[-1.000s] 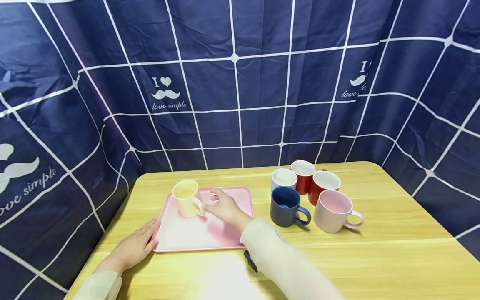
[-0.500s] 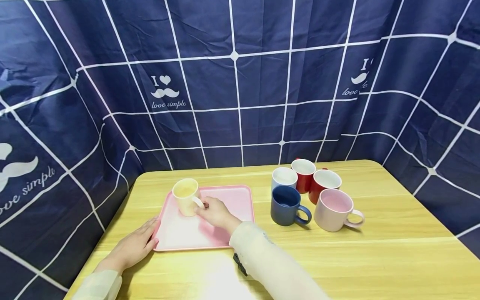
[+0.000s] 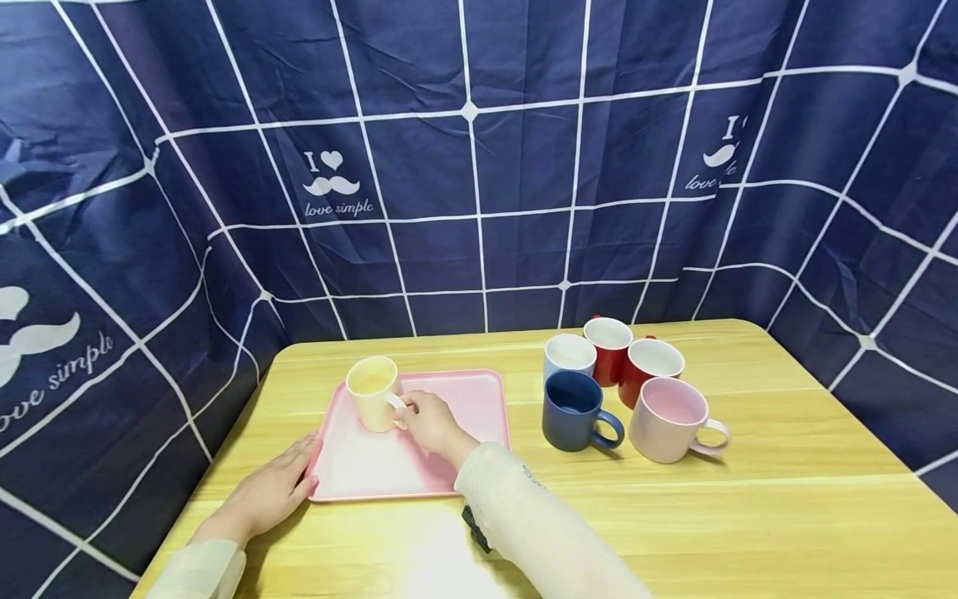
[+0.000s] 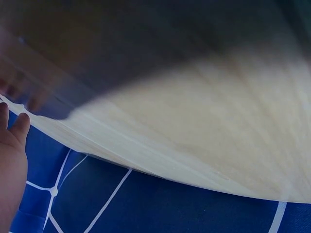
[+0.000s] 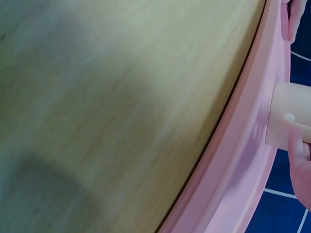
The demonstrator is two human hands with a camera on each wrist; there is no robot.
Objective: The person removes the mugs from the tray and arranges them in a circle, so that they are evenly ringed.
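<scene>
A pale yellow mug stands upright over the left part of a pink rectangular tray, its handle turned toward the right. My right hand pinches that handle between thumb and fingers; the right wrist view shows the thumb against the handle of the mug. At the tray's left edge rests my left hand, fingers extended along the rim. In the left wrist view only part of the left hand appears, at the left border.
Right of the tray several mugs stand close together: a light blue mug, a dark blue mug, two red mugs and a pale pink mug. They are on a wooden table before a navy curtain with white lines.
My right hand has moved left to the yellow mug's handle and its fingers have closed on it. The mug and tray stay in place; my left hand has not moved.
</scene>
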